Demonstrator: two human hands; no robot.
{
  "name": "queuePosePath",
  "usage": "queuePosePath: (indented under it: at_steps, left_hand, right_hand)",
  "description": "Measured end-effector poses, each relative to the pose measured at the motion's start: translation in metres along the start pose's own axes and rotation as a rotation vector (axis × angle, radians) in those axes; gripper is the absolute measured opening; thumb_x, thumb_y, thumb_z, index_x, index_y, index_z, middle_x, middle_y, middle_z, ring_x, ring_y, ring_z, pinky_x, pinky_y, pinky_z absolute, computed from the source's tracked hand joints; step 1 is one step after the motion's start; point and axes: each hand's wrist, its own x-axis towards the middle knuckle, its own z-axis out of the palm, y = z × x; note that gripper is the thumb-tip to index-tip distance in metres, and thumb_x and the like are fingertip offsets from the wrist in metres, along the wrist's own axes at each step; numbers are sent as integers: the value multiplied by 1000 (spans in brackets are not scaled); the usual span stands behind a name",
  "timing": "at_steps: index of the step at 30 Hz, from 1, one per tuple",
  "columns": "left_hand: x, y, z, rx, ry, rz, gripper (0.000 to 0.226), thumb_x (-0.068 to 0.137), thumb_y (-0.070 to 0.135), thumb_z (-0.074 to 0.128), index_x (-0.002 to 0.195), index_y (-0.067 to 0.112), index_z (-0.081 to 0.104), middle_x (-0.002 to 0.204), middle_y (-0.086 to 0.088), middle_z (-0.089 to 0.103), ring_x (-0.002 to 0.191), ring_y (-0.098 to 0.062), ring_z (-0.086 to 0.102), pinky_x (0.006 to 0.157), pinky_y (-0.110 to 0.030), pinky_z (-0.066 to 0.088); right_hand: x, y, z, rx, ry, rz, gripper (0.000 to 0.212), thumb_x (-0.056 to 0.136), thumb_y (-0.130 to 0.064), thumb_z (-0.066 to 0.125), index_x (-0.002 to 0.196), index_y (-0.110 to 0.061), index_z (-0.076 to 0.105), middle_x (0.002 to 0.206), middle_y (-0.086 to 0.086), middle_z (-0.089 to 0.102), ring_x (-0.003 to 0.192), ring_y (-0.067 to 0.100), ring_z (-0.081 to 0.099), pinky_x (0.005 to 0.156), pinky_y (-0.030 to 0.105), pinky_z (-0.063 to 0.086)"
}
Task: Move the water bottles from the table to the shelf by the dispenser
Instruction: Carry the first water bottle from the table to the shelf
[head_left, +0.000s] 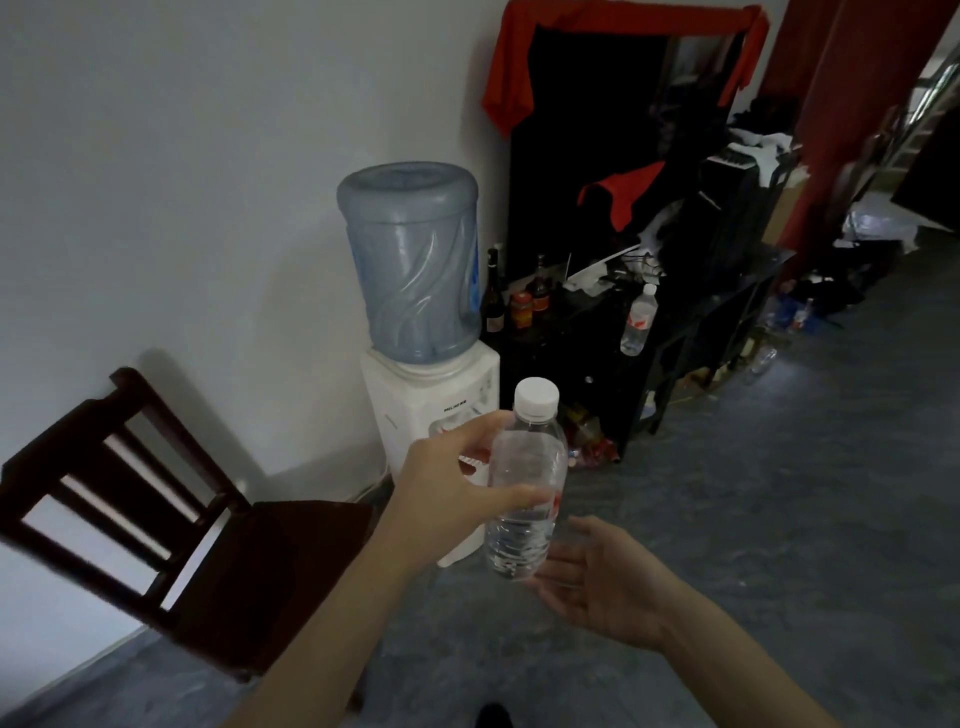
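Progress: second bottle (632, 319) on shelf (675, 332), two o'clock of dispenser (431, 395) | left hand (447, 499) grips carried bottle (524, 499) | right hand (602, 582) spread beneath.

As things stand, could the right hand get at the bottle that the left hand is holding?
Probably yes: the right hand is open just below the bottle, which the left hand grips around the middle, and nothing lies between them.

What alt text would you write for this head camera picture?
A person's left hand holds a capped water bottle upright, the right hand open just below it. Ahead stand a water dispenser and a dark shelf with another bottle.
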Motion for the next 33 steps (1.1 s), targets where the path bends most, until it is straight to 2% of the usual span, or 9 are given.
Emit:
queuePosePath:
  at_steps: [4,9,12,16,21,24,27,31,33]
  left_hand:
    - [73,-14,1,-22,-52,8,61,64,41,92,110,62,57,102,28,71,100,12,62,81,-6,46]
    - [158,-34,3,-28,-83,30,60,60,50,89,105,70,55,98,28,71,97,12,62,78,-5,45]
    - [199,-46,8,-27,-121,32,65,62,48,90,119,56,61,102,23,72,100,12,61,77,-4,44]
    - [240,-62,12,-39,-147,15,72,61,53,88,128,51,60,109,21,71,105,6,62,84,-14,47]
    - [289,-85,20,-48,-140,-26,72,62,51,89,128,48,60,111,20,71,106,6,62,88,-18,51]
    - [319,-96,30,-48,-141,-50,69,64,46,90,127,48,61,108,24,71,105,8,62,84,-12,50]
    - [354,-103,41,-55,-135,-82,67,65,41,91,125,46,62,105,27,71,103,10,63,79,-6,45]
    - [404,-112,61,-63,-114,-137,64,67,36,91,115,59,56,105,39,66,104,16,58,79,-1,42]
    - [431,-115,72,-51,-106,-156,64,66,41,91,113,63,53,107,39,65,105,15,58,81,-4,45]
  right_hand:
    - [42,-57,-1,11,35,-1,56,96,-40,46,124,5,63,111,20,70,99,29,63,68,31,56]
    - [93,-125,0,29,64,30,57,99,-44,43,122,3,66,105,19,72,95,29,65,68,31,56]
    - [114,-155,0,75,104,16,55,99,-41,42,122,3,65,107,20,70,97,29,63,71,33,53]
    - [136,-189,-3,107,89,22,52,98,-38,44,119,3,67,114,23,69,101,32,63,75,34,51]
    - [175,-230,-11,139,94,36,54,98,-40,43,118,6,65,104,23,70,94,32,63,78,34,49]
    - [203,-256,-21,140,83,66,53,97,-39,44,115,7,65,100,23,71,94,33,63,78,34,50]
    - [231,-286,-36,121,68,101,55,97,-41,46,120,5,64,108,23,70,98,32,63,74,35,54]
    - [262,-337,-58,123,68,135,54,98,-40,45,122,5,63,113,24,68,104,33,60,71,35,55]
    - [279,-362,-69,131,57,159,54,98,-40,46,122,6,62,112,25,67,103,34,60,70,35,55]
